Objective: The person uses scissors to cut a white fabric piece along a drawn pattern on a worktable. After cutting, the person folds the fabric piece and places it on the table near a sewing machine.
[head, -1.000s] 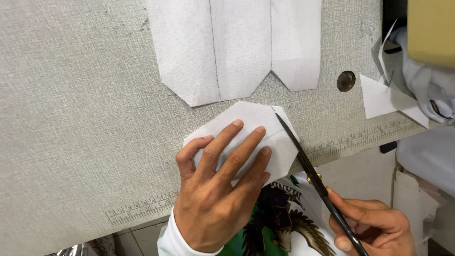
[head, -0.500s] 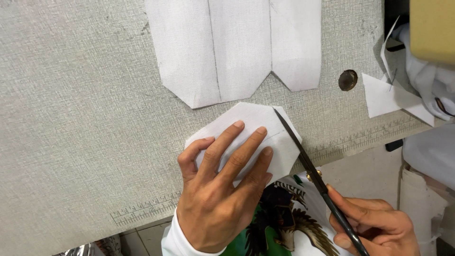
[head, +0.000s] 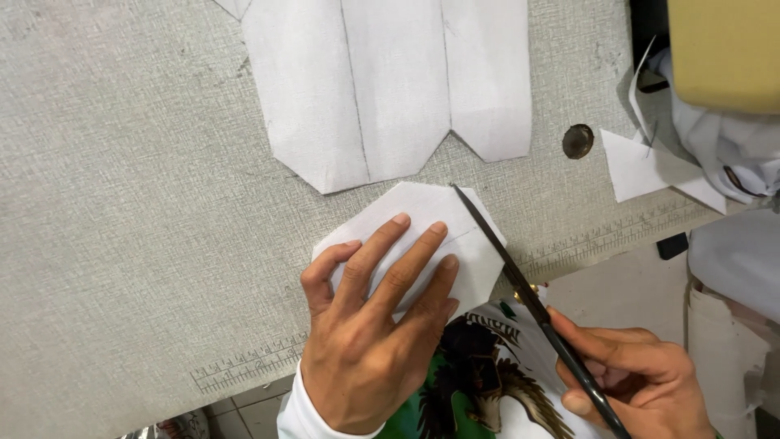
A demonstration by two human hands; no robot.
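My left hand (head: 374, 325) lies flat, fingers spread, pressing a small white fabric piece (head: 422, 213) onto the grey table (head: 130, 203). My right hand (head: 642, 382) grips black scissors (head: 520, 280) by the handles. The closed-looking blades run along the right edge of the fabric piece, tip near its top corner. Whether the blades are cutting through the cloth I cannot tell.
Larger white fabric pieces with pointed ends and pencil lines (head: 390, 81) lie just above. A triangular white scrap (head: 642, 167) and a round dark metal disc (head: 578, 141) sit at the right. A printed ruler strip (head: 609, 236) edges the table. A tan box (head: 723, 49) stands top right.
The scissors' tip has slid slightly farther up along the fabric's right edge. My left hand holds the piece in the same place.
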